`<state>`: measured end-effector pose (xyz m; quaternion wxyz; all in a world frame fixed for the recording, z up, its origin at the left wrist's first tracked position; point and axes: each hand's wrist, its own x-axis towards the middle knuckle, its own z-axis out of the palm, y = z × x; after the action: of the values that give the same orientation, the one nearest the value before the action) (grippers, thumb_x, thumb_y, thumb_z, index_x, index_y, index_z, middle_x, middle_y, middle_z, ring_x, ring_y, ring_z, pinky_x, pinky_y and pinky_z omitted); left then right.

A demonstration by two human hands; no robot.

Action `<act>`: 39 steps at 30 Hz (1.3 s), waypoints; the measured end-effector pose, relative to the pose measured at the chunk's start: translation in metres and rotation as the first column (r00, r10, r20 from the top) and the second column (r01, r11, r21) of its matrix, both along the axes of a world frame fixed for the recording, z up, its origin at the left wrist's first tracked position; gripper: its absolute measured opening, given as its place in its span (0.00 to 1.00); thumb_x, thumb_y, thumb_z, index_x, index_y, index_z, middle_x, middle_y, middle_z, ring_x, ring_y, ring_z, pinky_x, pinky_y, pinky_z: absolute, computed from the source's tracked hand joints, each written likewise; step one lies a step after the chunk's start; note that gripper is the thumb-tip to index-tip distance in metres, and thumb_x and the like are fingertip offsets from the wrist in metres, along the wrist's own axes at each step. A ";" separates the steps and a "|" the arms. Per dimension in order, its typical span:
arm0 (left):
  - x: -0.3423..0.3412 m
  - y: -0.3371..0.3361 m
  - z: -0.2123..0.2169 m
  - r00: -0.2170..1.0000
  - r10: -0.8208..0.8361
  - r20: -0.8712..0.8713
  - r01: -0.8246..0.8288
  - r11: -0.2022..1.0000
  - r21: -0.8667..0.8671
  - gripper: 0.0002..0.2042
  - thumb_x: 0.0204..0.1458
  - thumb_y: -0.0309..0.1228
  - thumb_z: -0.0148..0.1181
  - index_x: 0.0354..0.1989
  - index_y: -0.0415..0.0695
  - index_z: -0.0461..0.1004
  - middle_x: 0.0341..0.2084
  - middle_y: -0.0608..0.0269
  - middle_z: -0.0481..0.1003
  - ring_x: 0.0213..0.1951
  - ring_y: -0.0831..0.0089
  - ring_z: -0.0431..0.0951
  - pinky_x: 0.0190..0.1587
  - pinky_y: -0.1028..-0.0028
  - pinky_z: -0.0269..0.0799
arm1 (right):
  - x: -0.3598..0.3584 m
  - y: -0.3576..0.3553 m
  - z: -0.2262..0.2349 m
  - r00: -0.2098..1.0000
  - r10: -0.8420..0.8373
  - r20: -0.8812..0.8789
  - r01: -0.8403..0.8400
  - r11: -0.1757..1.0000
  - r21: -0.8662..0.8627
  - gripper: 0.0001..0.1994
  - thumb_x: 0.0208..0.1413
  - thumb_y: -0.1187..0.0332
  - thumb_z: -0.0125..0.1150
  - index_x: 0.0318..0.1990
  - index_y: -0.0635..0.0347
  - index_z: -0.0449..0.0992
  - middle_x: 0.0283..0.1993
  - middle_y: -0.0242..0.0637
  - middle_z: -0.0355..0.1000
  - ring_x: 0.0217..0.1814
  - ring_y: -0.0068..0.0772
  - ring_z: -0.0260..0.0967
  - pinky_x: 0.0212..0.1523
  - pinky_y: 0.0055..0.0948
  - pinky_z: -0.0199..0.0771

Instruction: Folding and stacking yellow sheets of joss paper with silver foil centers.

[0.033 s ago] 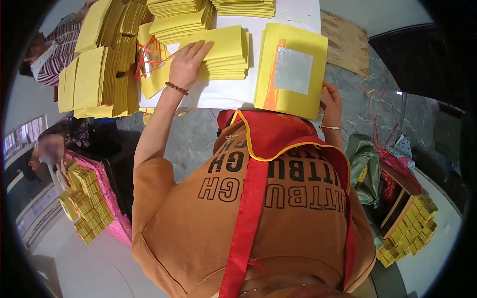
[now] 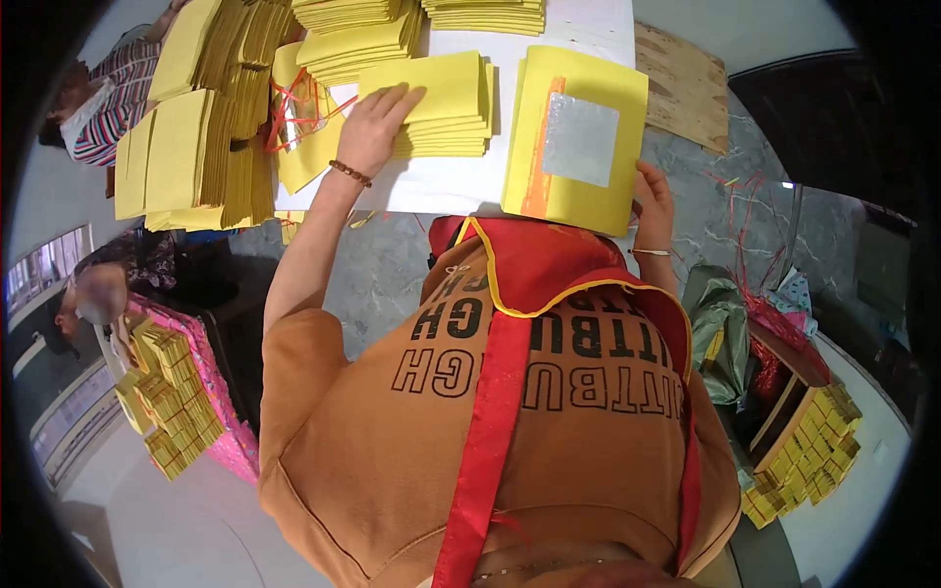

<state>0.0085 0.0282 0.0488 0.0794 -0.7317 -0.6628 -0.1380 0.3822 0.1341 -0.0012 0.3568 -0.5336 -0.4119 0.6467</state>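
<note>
My left hand (image 2: 377, 127) lies with fingers stretched out flat over a stack of folded yellow paper sheets (image 2: 441, 83) on the white-topped table. Nothing is gripped in it. My right hand (image 2: 655, 204) is at the table's right side, close to the edge of a thicker yellow paper stack (image 2: 578, 73). Its fingers are loosely bent and apart, with no object visible in them; whether they touch the paper I cannot tell. On that stack lies a silvery-grey square plate (image 2: 580, 139), beside an orange strip (image 2: 537, 167).
Tall piles of folded yellow paper (image 2: 176, 157) fill the table's left side, near tangled red ties (image 2: 299, 113). More stacks (image 2: 358, 44) stand at the back. A plywood board (image 2: 681, 88) and a green bag (image 2: 716, 328) are at the right. Two people are at the left.
</note>
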 end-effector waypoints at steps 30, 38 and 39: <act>0.118 0.005 0.004 0.857 -0.446 0.259 0.461 0.888 0.003 0.18 0.41 0.34 0.61 0.43 0.43 0.71 0.36 0.63 0.71 0.41 0.67 0.67 0.43 0.70 0.63 | -0.005 -0.011 0.000 0.833 0.101 0.544 -0.462 0.666 0.585 0.15 0.41 0.67 0.65 0.40 0.55 0.75 0.59 0.42 0.55 0.59 0.43 0.54 0.57 0.35 0.56; 0.118 0.008 0.007 0.797 -0.444 0.410 0.494 0.869 -0.018 0.15 0.43 0.33 0.60 0.40 0.41 0.73 0.32 0.59 0.72 0.36 0.65 0.70 0.38 0.71 0.66 | -0.006 -0.010 0.001 0.883 0.127 0.451 -0.395 0.720 0.571 0.11 0.46 0.68 0.61 0.39 0.58 0.76 0.60 0.42 0.55 0.60 0.39 0.54 0.57 0.33 0.57; 0.117 0.011 0.010 0.752 -0.422 0.506 0.507 0.861 -0.035 0.12 0.45 0.32 0.59 0.37 0.41 0.74 0.29 0.58 0.72 0.33 0.64 0.70 0.35 0.70 0.67 | -0.004 -0.010 0.000 0.922 0.150 0.357 -0.327 0.795 0.511 0.10 0.50 0.68 0.57 0.39 0.60 0.76 0.60 0.42 0.55 0.60 0.38 0.54 0.57 0.32 0.56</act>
<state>0.1254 0.0393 0.0587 -0.1876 -0.8195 -0.4670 -0.2740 0.3779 0.1245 -0.0009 0.3460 -0.4391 -0.6972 0.4487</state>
